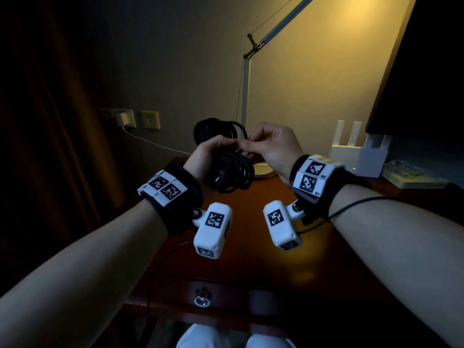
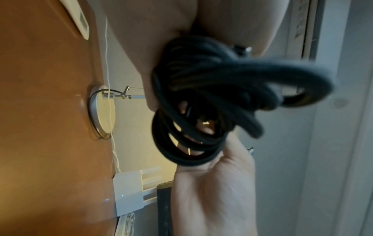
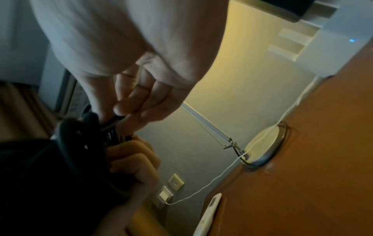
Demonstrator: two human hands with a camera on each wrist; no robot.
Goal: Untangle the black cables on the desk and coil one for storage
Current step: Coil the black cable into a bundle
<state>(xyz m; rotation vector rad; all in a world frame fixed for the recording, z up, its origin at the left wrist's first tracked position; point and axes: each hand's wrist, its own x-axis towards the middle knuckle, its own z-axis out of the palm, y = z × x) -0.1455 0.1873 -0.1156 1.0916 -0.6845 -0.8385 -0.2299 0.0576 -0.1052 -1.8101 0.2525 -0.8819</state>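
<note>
Left hand (image 1: 209, 153) grasps a coiled black cable (image 1: 231, 169) above the bench (image 1: 251, 247); beside it, right hand (image 1: 271, 146) pinches a strand.

A dim room: wooden desk (image 1: 251, 247), lamp (image 1: 247, 91), router (image 1: 359, 159), curtain (image 1: 50, 121).

We saw a desk lamp (image 1: 244, 101) standing on the wooden desk (image 1: 251, 247), its round base (image 1: 263, 170) near the middle of the far edge. At two o'clock from that base stood a white router (image 1: 359, 156). At ten o'clock, a white charger (image 1: 122, 119) sat in a wall socket (image 1: 150, 119), its white cord (image 1: 150, 143) trailing toward the desk. A drawer ring pull (image 1: 202, 300) hung at six o'clock.
</note>
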